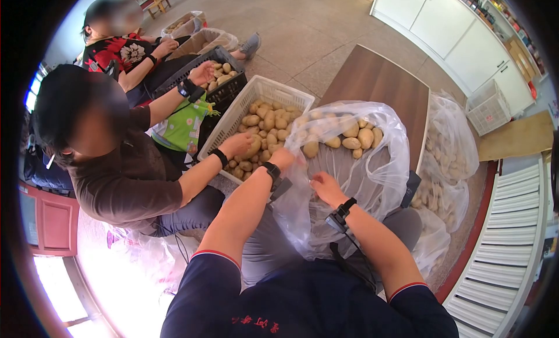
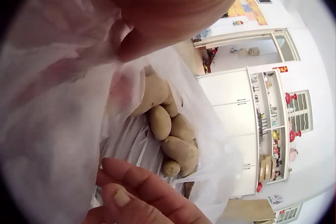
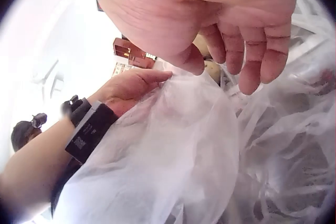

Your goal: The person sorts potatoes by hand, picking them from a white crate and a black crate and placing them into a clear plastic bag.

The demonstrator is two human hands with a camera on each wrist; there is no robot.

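Note:
A clear plastic bag (image 1: 294, 221) stands wide at the mouth across my lap, with several potatoes (image 1: 365, 138) at its far side. At the bag's left edge, my left hand (image 1: 283, 159) pinches the film between thumb and fingers; the right wrist view shows the thumb lying over the gathered rim. My right hand (image 1: 329, 188) is just over the bag's near part, its fingers (image 3: 254, 69) loosely bent and holding nothing. Beside the left hand stands a white plastic crate (image 1: 300, 93) filled with potatoes (image 1: 268, 125).
A person (image 1: 125, 169) on the left reaches into the white crate. Beyond, another person (image 1: 125, 55) sits by a black crate (image 1: 233, 84) of potatoes. A brown tabletop (image 1: 378, 76) lies ahead, and filled bags (image 1: 445, 145) stand on the right.

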